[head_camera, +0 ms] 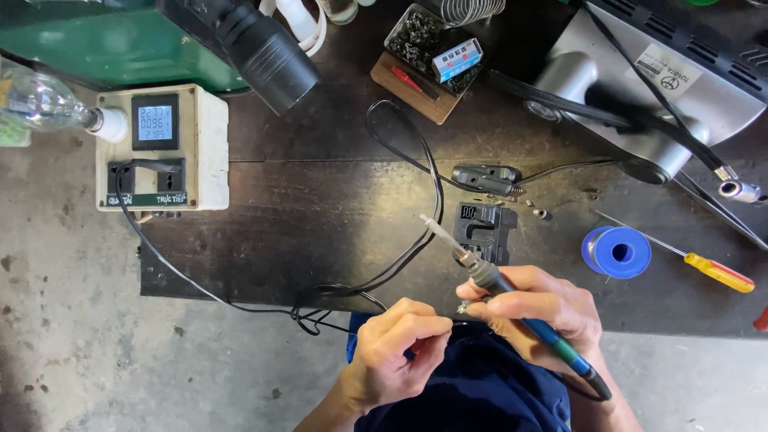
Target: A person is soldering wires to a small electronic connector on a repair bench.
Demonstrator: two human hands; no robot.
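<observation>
Down on the dark worktop [320, 232], the big things sit at the back: a silver machine housing [640, 88] with black cables across it at the far right, a green casing [104, 36] at the far left, and in front of that a cream meter box [160, 148] with a lit screen, a socket and a clear bulb [40, 102] sticking out of its side. A thin black cord [400, 152] loops from the box across the worktop toward the person. Mid-table lies a small black plastic housing [485, 230], open side up, with its mating black piece [486, 178] just beyond and a few loose screws [536, 211] near it. To the right are a blue solder spool [617, 251] and a yellow-handled screwdriver [716, 272].

The right hand [536, 308] is clenched round a soldering iron [512, 300], its pale tip pointing up and left over the table edge. The left hand [396, 348] pinches something fine between thumb and fingers; I cannot tell what. A tiny metallic bit [463, 307] shows just beside the right fingers.

Judging by the housing lying apart with screws out, the joint work looks in hand and reassembly not yet done.
</observation>
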